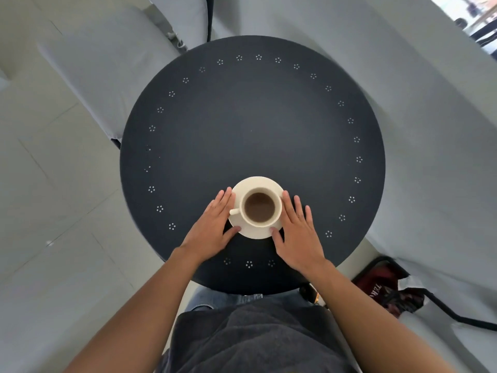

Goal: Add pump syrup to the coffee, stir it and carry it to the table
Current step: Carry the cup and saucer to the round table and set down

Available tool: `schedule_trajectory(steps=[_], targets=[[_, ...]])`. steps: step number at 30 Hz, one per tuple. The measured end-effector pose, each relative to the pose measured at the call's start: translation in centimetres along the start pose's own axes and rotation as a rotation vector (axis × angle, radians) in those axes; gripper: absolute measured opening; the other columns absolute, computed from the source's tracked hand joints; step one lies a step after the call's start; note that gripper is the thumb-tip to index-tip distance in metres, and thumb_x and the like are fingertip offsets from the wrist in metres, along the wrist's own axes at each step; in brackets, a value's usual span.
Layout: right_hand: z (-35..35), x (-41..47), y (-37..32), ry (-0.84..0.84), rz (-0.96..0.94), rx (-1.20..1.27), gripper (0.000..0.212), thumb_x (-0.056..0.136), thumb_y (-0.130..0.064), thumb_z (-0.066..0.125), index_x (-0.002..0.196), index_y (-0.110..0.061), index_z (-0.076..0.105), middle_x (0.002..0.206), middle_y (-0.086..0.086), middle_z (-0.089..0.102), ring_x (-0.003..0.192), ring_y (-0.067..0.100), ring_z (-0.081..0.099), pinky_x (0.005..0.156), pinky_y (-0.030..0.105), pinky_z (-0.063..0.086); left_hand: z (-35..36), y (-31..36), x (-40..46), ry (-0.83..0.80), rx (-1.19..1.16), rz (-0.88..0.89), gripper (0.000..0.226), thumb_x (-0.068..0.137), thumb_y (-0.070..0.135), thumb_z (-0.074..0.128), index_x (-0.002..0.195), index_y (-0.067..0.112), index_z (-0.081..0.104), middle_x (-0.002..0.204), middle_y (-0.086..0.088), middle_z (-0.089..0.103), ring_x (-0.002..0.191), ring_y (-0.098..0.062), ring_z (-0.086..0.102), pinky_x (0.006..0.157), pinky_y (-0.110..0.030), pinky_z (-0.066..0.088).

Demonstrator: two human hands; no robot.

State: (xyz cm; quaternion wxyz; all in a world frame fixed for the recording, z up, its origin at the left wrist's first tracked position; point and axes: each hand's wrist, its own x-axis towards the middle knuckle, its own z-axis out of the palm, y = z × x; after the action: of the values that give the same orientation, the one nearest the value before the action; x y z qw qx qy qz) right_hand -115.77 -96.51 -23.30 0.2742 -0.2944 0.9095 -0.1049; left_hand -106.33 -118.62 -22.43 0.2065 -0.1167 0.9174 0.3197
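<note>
The coffee cup point(260, 210) sits on its saucer point(256, 234) at the near edge of the round table point(252, 125), between left hand point(212, 230) and right hand point(298, 238), both flat with fingers loosely spread, thumbs touching the saucer's rim

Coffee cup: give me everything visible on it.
The small cream ceramic coffee cup stands upright, centred on a matching round cream saucer near the close edge of the round black metal table. Its handle points toward the left hand. It holds light-brown coffee, well below the rim. No spoon shows. Both hands flank the saucer, thumbs on its rim; neither touches the cup.
</note>
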Motion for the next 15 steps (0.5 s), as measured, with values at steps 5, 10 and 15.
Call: schedule_trajectory(steps=[5, 10, 15], targets=[[-2.5, 4.9, -0.1, 0.005, -0.010, 0.035, 0.079, 0.101, -0.034, 0.044, 0.164, -0.020, -0.003, 0.173, -0.004, -0.006, 0.160, 0.026, -0.004, 0.129, 0.048, 0.005, -3.0, -0.7, 4.1, 0.020, -0.007, -0.006, 0.084, 0.103, 0.034, 0.057, 0.164, 0.010, 0.004, 0.175, -0.004, 0.000, 0.161, -0.021, -0.003, 0.132, -0.037, 0.006], [-4.8, 9.9, -0.4, 0.002, -0.005, 0.030, 0.077, 0.102, -0.035, 0.043, 0.164, -0.021, -0.001, 0.174, -0.004, -0.005, 0.160, 0.030, -0.002, 0.128, 0.051, 0.004, -6.3, -1.7, 8.6, 0.030, 0.007, -0.011, 0.084, 0.102, 0.034, 0.059, 0.164, 0.012, 0.007, 0.175, -0.005, 0.002, 0.161, -0.023, -0.002, 0.131, -0.037, 0.007], [-5.9, 13.0, -0.7, 0.010, 0.009, 0.014, 0.077, 0.103, -0.034, 0.043, 0.164, -0.022, -0.002, 0.173, -0.005, -0.007, 0.160, 0.030, -0.002, 0.127, 0.054, 0.005, -8.4, -2.1, 11.1, 0.021, 0.017, -0.021, 0.084, 0.102, 0.033, 0.060, 0.165, 0.016, 0.007, 0.175, -0.001, 0.000, 0.161, -0.021, -0.003, 0.129, -0.036, 0.009]])
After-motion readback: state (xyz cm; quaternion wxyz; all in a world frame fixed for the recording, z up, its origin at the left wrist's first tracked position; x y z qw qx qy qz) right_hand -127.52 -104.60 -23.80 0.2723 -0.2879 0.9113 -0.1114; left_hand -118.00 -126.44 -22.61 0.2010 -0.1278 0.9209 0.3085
